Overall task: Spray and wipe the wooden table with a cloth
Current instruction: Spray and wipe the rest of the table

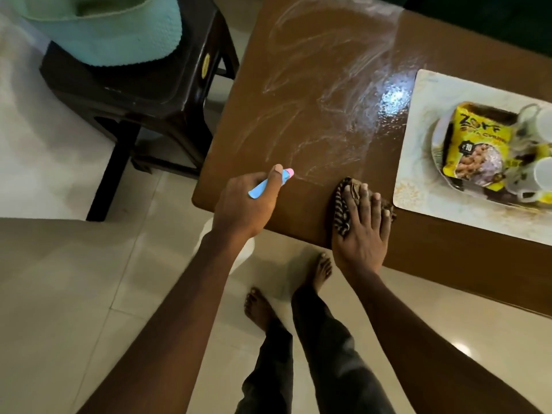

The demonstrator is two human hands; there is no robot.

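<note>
The brown wooden table (298, 121) fills the upper middle, its top streaked with wet wipe marks and a bright glare spot. My left hand (245, 204) hovers over the table's near left corner, closed around a spray bottle (270, 183) with a blue trigger and pink nozzle pointing at the tabletop; the bottle's body is hidden under the hand. My right hand (363, 228) lies flat, fingers spread, pressing a brown striped cloth (343, 204) onto the table near its front edge.
A pale tray (424, 162) on the table's right holds a plate, a yellow snack packet (475, 144) and white cups (537, 174). A dark stool (134, 94) with a mint towel (113, 28) stands left of the table. My bare feet are on tiled floor below.
</note>
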